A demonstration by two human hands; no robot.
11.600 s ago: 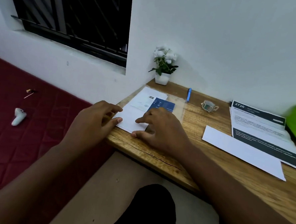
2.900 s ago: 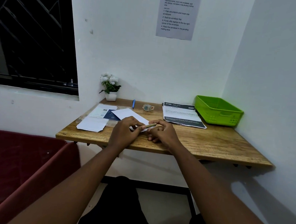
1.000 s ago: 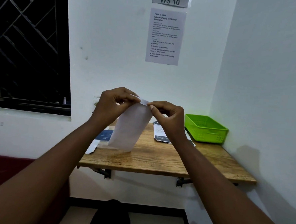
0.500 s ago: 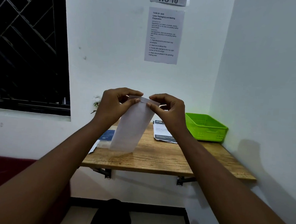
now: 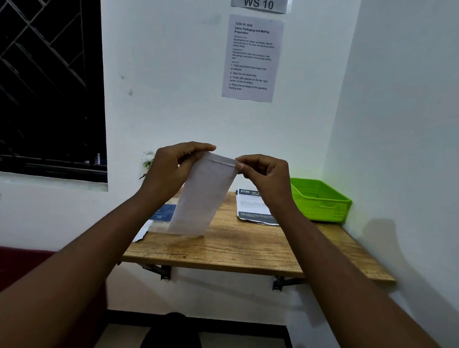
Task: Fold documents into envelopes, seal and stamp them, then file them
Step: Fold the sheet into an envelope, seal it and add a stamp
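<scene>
Pinching envelope (image 5: 204,196) top, both hands raised

A white envelope (image 5: 204,196) hangs upright in the air above the desk, long side vertical, slightly tilted; printed documents (image 5: 253,207) lie flat behind it.

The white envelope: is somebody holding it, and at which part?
Yes. The white envelope hangs above the desk, pinched at its top flap edge by the left hand and the right hand.
</scene>
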